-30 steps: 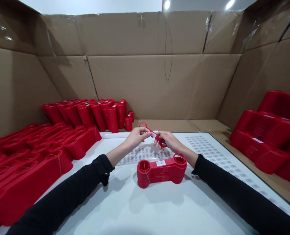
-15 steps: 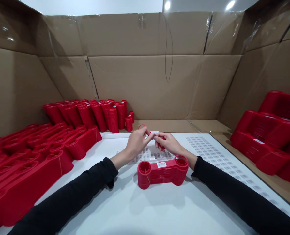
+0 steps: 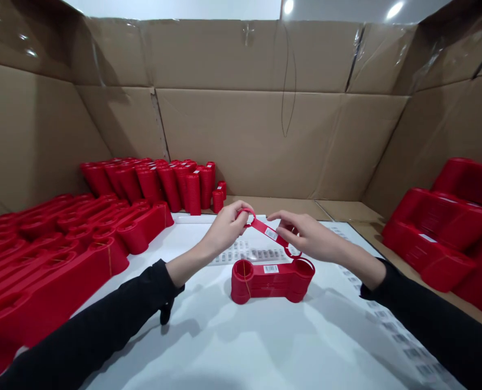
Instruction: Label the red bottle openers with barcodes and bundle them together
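Pinching red plastic strip (image 3: pixel 265 229) in left hand (image 3: pixel 226 227), grip closed on ring end | right hand (image 3: pixel 310 236) half open, just beside strip | red stack (image 3: pixel 271 283) below on white table (image 3: pixel 241 346)

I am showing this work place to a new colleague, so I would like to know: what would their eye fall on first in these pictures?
First the red plastic: bone-shaped stacks fill the left side, and more are piled at the right, inside cardboard walls. At the centre, the left hand holds a thin red piece with a barcode label, and the right hand is close beside it. Just below lies a banded stack on the white table.
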{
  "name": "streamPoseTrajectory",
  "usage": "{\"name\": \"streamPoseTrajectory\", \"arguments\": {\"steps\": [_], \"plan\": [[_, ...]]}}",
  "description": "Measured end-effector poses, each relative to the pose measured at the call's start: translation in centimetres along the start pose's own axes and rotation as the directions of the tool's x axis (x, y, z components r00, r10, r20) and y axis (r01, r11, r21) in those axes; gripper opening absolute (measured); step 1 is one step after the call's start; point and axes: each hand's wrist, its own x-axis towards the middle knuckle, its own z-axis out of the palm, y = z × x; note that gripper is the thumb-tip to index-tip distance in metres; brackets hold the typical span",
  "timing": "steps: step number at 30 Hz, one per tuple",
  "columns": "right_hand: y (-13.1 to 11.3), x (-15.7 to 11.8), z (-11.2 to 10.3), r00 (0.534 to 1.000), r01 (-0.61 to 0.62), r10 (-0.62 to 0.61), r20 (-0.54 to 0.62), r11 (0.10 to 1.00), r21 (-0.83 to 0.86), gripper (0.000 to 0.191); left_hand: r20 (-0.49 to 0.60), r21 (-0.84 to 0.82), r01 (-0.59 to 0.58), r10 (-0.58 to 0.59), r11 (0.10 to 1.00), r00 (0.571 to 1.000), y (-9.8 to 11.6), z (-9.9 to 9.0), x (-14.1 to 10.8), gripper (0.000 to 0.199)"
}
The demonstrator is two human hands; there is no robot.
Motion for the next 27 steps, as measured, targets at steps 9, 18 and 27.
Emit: {"name": "streamPoseTrajectory", "arguments": {"steps": [9, 18, 27], "plan": [[-2.1, -2.8, 0.0, 0.985, 0.082, -0.13, -0.118, 0.936, -0.343, 0.031, -0.028, -0.015, 0.018, -0.019, 1.0, 0.999, 2.6, 0.4, -2.7, 0.015], [-1.5, -3.7, 1.6, 0.988, 0.106, -0.078, 0.132, 0.969, -0.224, 0.024, 0.254, 0.422, -0.108, -0.003, 0.9, 0.967, 1.0, -1.8, -8.0, 0.028], [-0.6, -4.7, 3.5, 1.0, -0.009, 0.009, 0.002, 0.983, -0.183, 0.032, 0.295, 0.341, -0.137, 0.032, 0.93, 0.955, 0.2, -1.9, -8.5, 0.022]]}}
